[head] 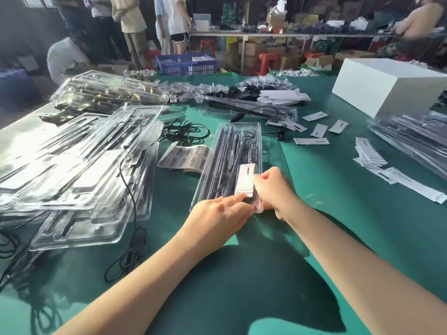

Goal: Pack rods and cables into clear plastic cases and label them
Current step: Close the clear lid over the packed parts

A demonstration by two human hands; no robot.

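A clear plastic case point(232, 151) lies lengthwise on the green table, filled with dark rods and a coiled cable. A white label card point(245, 180) sits on its near end. My left hand point(217, 216) lies flat with straight fingers pressing the near end of the case just below the card. My right hand point(273, 189) pinches the card's right edge at the case's near right corner. A sheet of barcode stickers point(183, 157) lies just left of the case.
Stacks of clear cases point(79, 170) fill the left side, with loose black cables point(183, 131) beside them. White label cards point(319, 129) are scattered to the right, near a packed stack point(411, 139) and a white box point(389, 85). People stand beyond the table.
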